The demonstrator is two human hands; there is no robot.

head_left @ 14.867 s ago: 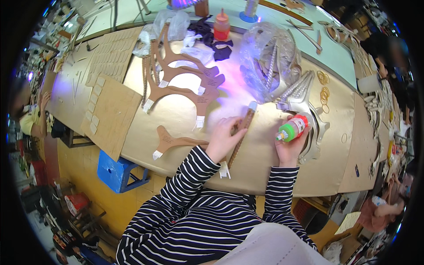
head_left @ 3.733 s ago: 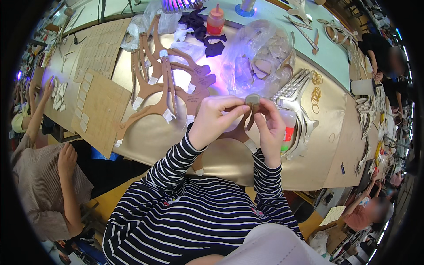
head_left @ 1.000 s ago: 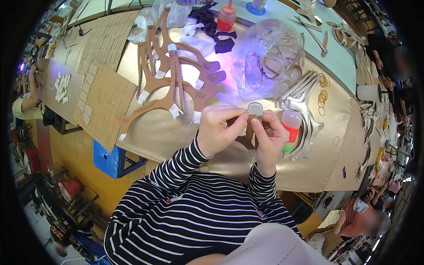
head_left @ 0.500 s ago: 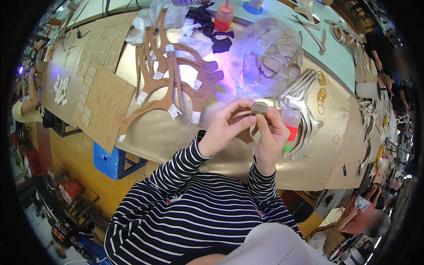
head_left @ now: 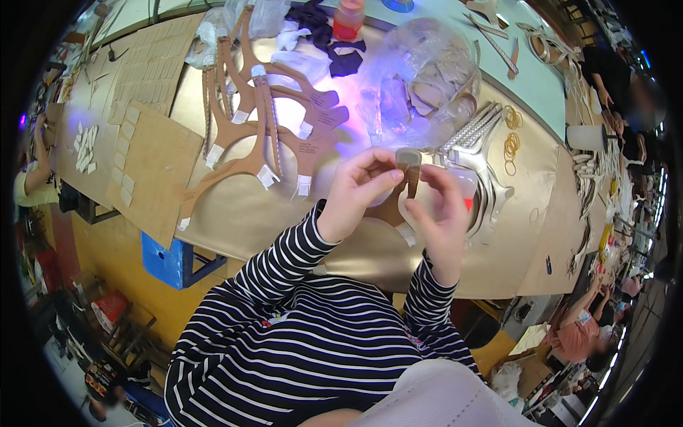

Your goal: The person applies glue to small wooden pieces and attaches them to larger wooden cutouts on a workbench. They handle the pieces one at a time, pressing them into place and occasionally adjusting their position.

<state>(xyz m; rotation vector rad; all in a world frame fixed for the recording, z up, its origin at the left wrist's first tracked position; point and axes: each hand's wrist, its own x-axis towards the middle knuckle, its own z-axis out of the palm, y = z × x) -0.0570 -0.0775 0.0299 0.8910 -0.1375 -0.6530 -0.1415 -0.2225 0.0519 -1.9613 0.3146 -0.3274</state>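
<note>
Above the table's near middle, my left hand (head_left: 350, 196) pinches a brown shoe-strap piece (head_left: 413, 183) between thumb and fingers. Its upper end carries a rounded grey tab (head_left: 408, 158), standing upright. Below the hands, part of a tan leather body with a white tag is visible; whether it joins the strap is hidden. Just right of the strap, my right hand (head_left: 442, 217) has its thumb and fingers apart, with nothing visible in them. To the left lie several tan branching leather strap pieces (head_left: 242, 167) with white tags. Silver strap pieces (head_left: 484, 160) are stacked at the right.
Behind my right hand stands a clear bottle (head_left: 467, 186) with red on it. A clear plastic bag of scraps (head_left: 427, 89), a red-filled jar (head_left: 347, 21) and dark cloth (head_left: 346, 62) lie farther back. Rubber bands (head_left: 511, 146) sit at right, cardboard (head_left: 153, 167) at left.
My right hand has parted from the strap and its fingers have spread. My left hand still pinches the piece, whose grey tab now stands more upright. The view has shifted slightly.
</note>
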